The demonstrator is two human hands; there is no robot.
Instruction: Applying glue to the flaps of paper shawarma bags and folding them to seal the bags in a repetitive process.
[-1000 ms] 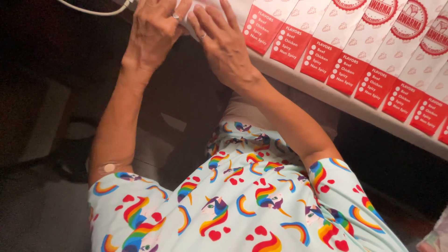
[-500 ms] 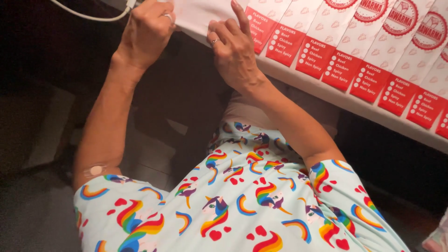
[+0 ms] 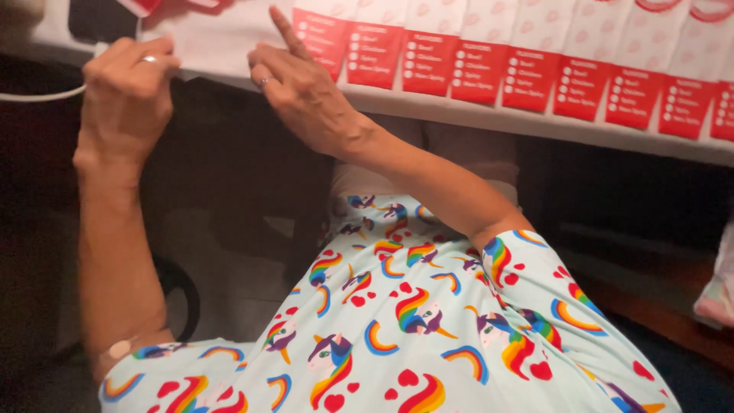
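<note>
A white cable [image 3: 38, 95] runs in from the 9 o'clock edge of the head view toward the left hand [image 3: 126, 95], which sits at about 10 o'clock, curled with fingers drawn together and a ring showing on one finger. The fingertips press at the near edge of a white sheet [image 3: 206, 46] lying on the table [image 3: 535, 122]; whether they actually pinch the sheet or the cable cannot be told from this angle. Above the hand, at 11 o'clock, a dark flat object [image 3: 99, 19] rests on the table, with a red-and-white piece [image 3: 145, 6] just beside it at the top edge. The right hand [image 3: 302, 95], near 12 o'clock, hovers at the table's edge just right of the sheet, forefinger raised and pointing up, the other fingers loosely bent and apart, gripping nothing; it also wears a ring. Its fingertip reaches the first of a row of white packets [image 3: 535, 69] with red panels, laid side by side along the table from 12 to 2 o'clock. Below, from 6 to 4 o'clock, the person's pale blue shirt [image 3: 405, 329] printed with rainbows, hearts and unicorns fills the lower frame. A pinkish bundle [image 3: 719, 294] shows at the 3 o'clock edge.
</note>
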